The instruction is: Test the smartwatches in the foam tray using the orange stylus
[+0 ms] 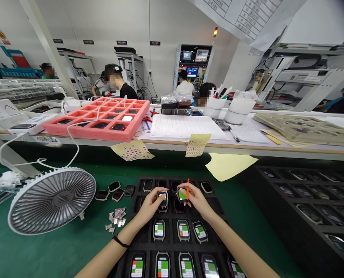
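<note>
My left hand (150, 204) grips a light-cased smartwatch body (162, 197) by its edges, thumb on the lit screen. In my right hand (199, 200) are a purple-cased smartwatch body (181, 194) with a green screen and a thin orange stick (187, 188), upright between the fingers. Both hands are above the far rows of a black foam tray (172, 245). Strapless watches sit in its pockets. Several nearer ones, like the watch (159, 230) just below my left hand, show green, white and some red blocks; those at the back are dark.
Left of the tray lie several dark watches (118, 195) and a pile of small pieces (118, 217). A round fan (54, 200) stands farther left. Another black tray (314, 208) is on the right. A shelf edge (172, 144) crosses behind, bearing a red foam tray (131, 133). Co-workers sit beyond.
</note>
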`<state>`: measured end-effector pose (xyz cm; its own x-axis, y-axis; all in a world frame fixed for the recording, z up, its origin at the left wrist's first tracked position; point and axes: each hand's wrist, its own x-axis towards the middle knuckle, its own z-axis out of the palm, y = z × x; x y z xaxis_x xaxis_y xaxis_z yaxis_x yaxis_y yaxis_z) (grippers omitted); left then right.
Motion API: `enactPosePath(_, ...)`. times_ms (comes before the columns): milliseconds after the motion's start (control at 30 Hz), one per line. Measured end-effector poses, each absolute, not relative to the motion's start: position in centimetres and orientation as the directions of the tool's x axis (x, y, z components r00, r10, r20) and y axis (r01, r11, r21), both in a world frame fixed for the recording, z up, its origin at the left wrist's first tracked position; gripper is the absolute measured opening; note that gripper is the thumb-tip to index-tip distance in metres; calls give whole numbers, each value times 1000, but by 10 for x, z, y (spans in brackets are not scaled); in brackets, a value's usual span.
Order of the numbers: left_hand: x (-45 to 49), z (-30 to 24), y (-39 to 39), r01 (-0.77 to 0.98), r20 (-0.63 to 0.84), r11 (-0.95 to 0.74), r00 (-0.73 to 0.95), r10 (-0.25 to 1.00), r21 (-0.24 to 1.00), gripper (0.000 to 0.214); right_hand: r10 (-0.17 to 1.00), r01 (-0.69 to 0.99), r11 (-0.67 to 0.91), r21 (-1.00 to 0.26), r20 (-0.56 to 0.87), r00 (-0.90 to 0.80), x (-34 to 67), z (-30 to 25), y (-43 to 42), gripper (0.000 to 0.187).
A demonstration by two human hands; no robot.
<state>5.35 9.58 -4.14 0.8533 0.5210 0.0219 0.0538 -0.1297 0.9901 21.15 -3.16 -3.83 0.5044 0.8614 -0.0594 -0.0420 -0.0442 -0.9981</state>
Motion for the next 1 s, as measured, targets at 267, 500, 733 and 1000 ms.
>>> enactPosePath(267,52,-44,96,54,35,-154,853,521,987,34,871,-47,-8,-999,-30,491,212,-39,-32,37)
enactPosePath(500,53,-45,97,68,28,-166,855,518,984,34,878,12,3,-1000,8,479,212,-41,-33,41)
enactPosePath(733,53,-45,95,61,20,-144,866,499,988,36,900,39,2,-999,18,435,211,-41,-34,42)
enactPosePath(1000,52,-45,92,12,89,-200,868,488,980,54,912,-91,25,-996,-15,411,211,-41,-32,40)
